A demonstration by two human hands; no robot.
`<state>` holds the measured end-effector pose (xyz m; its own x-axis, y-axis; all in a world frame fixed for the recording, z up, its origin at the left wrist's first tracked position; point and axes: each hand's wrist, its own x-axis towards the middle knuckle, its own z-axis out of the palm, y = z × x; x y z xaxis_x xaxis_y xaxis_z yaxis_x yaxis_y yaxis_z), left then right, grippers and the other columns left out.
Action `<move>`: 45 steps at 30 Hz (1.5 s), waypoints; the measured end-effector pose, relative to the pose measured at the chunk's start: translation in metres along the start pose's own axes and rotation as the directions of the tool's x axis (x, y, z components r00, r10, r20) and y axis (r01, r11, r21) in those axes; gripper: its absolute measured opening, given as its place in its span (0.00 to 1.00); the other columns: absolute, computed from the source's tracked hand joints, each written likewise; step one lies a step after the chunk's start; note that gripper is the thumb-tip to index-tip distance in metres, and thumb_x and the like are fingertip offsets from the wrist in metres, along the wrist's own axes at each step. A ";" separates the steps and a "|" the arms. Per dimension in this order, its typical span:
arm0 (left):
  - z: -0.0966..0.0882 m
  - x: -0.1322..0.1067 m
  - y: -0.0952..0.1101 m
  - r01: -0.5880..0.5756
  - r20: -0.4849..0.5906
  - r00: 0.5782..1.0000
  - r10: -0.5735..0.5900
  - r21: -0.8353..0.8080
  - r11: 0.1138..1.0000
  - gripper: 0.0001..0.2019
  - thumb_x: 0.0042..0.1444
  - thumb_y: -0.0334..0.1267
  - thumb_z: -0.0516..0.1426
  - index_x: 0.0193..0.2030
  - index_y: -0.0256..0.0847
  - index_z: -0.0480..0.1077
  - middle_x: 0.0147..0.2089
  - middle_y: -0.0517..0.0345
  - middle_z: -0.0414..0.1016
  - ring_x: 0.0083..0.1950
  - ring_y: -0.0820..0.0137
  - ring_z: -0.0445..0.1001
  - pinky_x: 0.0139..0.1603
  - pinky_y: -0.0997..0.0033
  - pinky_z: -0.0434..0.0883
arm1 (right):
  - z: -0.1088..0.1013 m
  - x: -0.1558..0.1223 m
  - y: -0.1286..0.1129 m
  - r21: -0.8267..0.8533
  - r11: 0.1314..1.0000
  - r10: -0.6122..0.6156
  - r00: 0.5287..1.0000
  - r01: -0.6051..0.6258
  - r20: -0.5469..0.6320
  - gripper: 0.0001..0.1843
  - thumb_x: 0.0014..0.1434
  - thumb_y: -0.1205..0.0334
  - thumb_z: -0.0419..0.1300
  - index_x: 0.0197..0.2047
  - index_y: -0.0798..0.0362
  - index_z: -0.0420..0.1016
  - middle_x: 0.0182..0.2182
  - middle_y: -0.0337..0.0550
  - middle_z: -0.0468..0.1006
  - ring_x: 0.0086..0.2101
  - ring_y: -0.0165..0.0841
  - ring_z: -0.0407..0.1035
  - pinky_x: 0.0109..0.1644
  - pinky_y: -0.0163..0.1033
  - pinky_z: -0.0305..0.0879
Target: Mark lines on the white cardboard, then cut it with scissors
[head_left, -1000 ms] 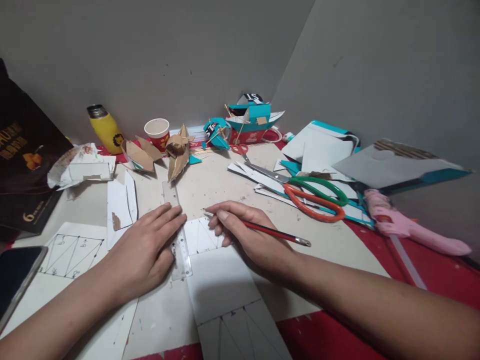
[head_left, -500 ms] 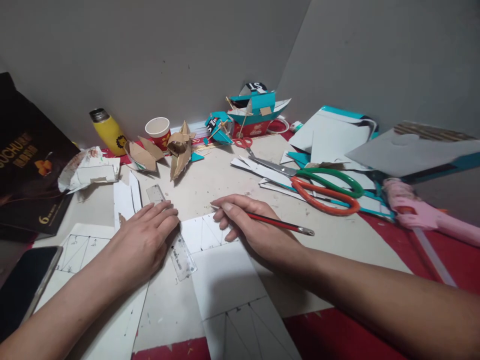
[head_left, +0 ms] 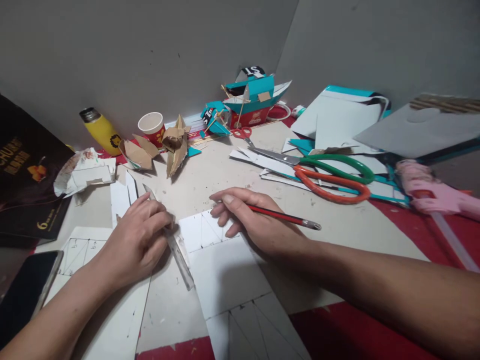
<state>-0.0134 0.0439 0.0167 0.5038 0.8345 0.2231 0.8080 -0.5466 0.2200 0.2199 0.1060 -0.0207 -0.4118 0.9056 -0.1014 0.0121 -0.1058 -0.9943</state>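
My left hand (head_left: 144, 232) is closed on a clear plastic ruler (head_left: 181, 264), which is tilted up on its edge beside the drawn strip. In my right hand (head_left: 249, 212) a red and black pencil (head_left: 283, 216) lies between thumb and fingers, its metal-capped end pointing right and its tip hidden by the fingers. Under that hand is a long white card strip (head_left: 225, 265), marked with pencil cross lines and slanted triangle lines at its far and near ends. A second white sheet (head_left: 112, 320) with similar lines lies beneath my left forearm.
Large scissors (head_left: 333, 172) with green and orange handles lie at the right on card scraps, near a pink glue gun (head_left: 431, 192). Card boats (head_left: 258, 97), a paper cup (head_left: 152, 129) and a yellow bottle (head_left: 100, 131) stand at the back. A phone (head_left: 30, 295) sits at left.
The ruler was lying flat under my left hand; now its edge is lifted and my fingers have curled round it. My right hand keeps the pencil in nearly the same place. The view has shifted slightly.
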 end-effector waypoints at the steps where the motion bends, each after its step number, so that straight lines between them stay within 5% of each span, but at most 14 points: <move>1: 0.000 -0.001 0.001 -0.017 -0.029 0.999 0.017 0.008 1.000 0.08 0.55 0.25 0.51 0.37 0.40 0.67 0.35 0.56 0.68 0.38 0.65 0.68 0.61 0.43 0.61 | 0.000 0.000 0.001 0.002 1.000 -0.028 1.000 0.028 0.008 0.14 0.68 0.58 0.52 0.44 0.55 0.77 0.34 0.45 0.79 0.29 0.27 0.71 0.25 0.29 0.70; 8: -0.002 0.000 0.014 -0.097 -0.196 0.975 0.108 0.065 0.993 0.09 0.56 0.24 0.52 0.41 0.39 0.65 0.37 0.55 0.72 0.40 0.67 0.71 0.65 0.45 0.58 | -0.003 -0.013 -0.001 -0.076 0.956 -0.284 0.959 0.285 0.027 0.14 0.69 0.56 0.51 0.44 0.54 0.76 0.31 0.44 0.82 0.28 0.29 0.75 0.29 0.33 0.72; 10: -0.001 0.001 0.018 -0.110 -0.225 0.964 0.142 0.147 0.983 0.08 0.58 0.26 0.52 0.43 0.38 0.66 0.36 0.54 0.73 0.38 0.67 0.71 0.64 0.45 0.59 | -0.007 -0.020 -0.003 -0.145 0.863 -0.468 0.874 0.484 0.131 0.11 0.68 0.58 0.53 0.45 0.51 0.75 0.34 0.43 0.82 0.30 0.30 0.76 0.33 0.34 0.74; 12: 0.000 0.001 0.025 -0.122 -0.255 0.950 0.180 0.226 0.966 0.08 0.59 0.28 0.51 0.43 0.36 0.68 0.34 0.53 0.73 0.35 0.67 0.70 0.62 0.46 0.62 | -0.010 -0.027 -0.004 -0.211 0.667 -0.649 0.696 0.714 0.307 0.13 0.63 0.57 0.60 0.50 0.50 0.73 0.38 0.44 0.82 0.32 0.32 0.77 0.36 0.36 0.75; 14: 0.003 0.001 0.032 -0.135 -0.287 0.935 0.208 0.254 0.958 0.09 0.60 0.28 0.49 0.43 0.35 0.69 0.31 0.55 0.72 0.32 0.68 0.69 0.58 0.51 0.66 | -0.010 -0.031 -0.001 -0.277 0.528 -0.688 0.595 0.803 0.416 0.18 0.60 0.57 0.64 0.52 0.50 0.70 0.34 0.42 0.82 0.30 0.32 0.76 0.34 0.35 0.74; 17: 0.008 0.001 0.038 -0.112 -0.328 0.918 0.223 0.323 0.940 0.10 0.61 0.29 0.49 0.42 0.36 0.71 0.28 0.58 0.71 0.31 0.69 0.68 0.52 0.60 0.70 | -0.006 -0.030 0.005 -0.453 0.477 -0.665 0.647 0.753 0.375 0.10 0.63 0.66 0.59 0.48 0.49 0.72 0.34 0.41 0.83 0.31 0.32 0.78 0.36 0.33 0.76; 19: 0.009 0.000 0.036 -0.096 -0.338 0.914 0.225 0.357 0.929 0.10 0.62 0.28 0.49 0.45 0.36 0.71 0.30 0.58 0.73 0.32 0.69 0.70 0.58 0.59 0.67 | -0.003 -0.028 0.007 -0.495 0.519 -0.635 0.702 0.697 0.323 0.09 0.63 0.66 0.59 0.47 0.48 0.74 0.34 0.40 0.84 0.29 0.31 0.78 0.34 0.32 0.76; 24: 0.001 -0.004 0.021 -0.019 -0.336 0.931 0.142 0.344 0.939 0.17 0.62 0.34 0.54 0.57 0.36 0.65 0.54 0.45 0.75 0.57 0.58 0.71 0.68 0.44 0.53 | 0.002 -0.028 -0.004 -0.453 0.750 -0.505 0.860 0.481 0.076 0.08 0.59 0.66 0.63 0.43 0.48 0.77 0.32 0.39 0.83 0.28 0.30 0.77 0.32 0.31 0.75; 29: 0.000 -0.005 0.010 -0.099 -0.241 0.956 0.165 0.263 0.960 0.20 0.58 0.32 0.56 0.59 0.37 0.66 0.58 0.41 0.71 0.62 0.52 0.66 0.67 0.38 0.53 | 0.006 -0.026 -0.009 -0.171 0.948 -0.269 0.963 0.268 0.017 0.07 0.57 0.63 0.64 0.41 0.52 0.78 0.26 0.38 0.78 0.19 0.26 0.71 0.23 0.31 0.72; 33: 0.002 -0.006 0.006 -0.109 -0.255 0.955 0.154 0.183 0.977 0.19 0.59 0.28 0.55 0.57 0.41 0.68 0.52 0.46 0.72 0.57 0.58 0.69 0.66 0.39 0.54 | 0.007 -0.023 -0.006 -0.008 0.989 -0.147 0.986 0.148 0.083 0.09 0.55 0.62 0.64 0.41 0.53 0.77 0.25 0.36 0.75 0.19 0.24 0.69 0.22 0.30 0.71; 39: 0.002 -0.005 0.007 -0.049 -0.212 0.976 0.051 0.016 0.999 0.19 0.57 0.26 0.55 0.54 0.46 0.71 0.47 0.54 0.73 0.50 0.64 0.73 0.66 0.38 0.52 | 0.004 -0.021 -0.011 -0.110 0.981 -0.143 0.979 0.160 0.144 0.09 0.53 0.64 0.65 0.40 0.53 0.78 0.27 0.38 0.77 0.24 0.26 0.70 0.26 0.30 0.68; 45: 0.004 -0.003 -0.004 0.031 -0.330 0.944 -0.012 0.053 0.998 0.23 0.57 0.27 0.56 0.57 0.53 0.69 0.51 0.56 0.74 0.56 0.61 0.71 0.68 0.33 0.48 | -0.001 -0.018 -0.009 0.040 0.982 -0.184 0.981 0.187 -0.054 0.08 0.57 0.61 0.65 0.41 0.51 0.77 0.28 0.38 0.77 0.21 0.25 0.64 0.22 0.30 0.64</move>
<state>-0.0170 0.0436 0.0114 0.3648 0.7713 0.5216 0.8385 -0.5156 0.1759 0.2278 0.0914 -0.0101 -0.3567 0.9306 0.0819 -0.1016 0.0485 -0.9936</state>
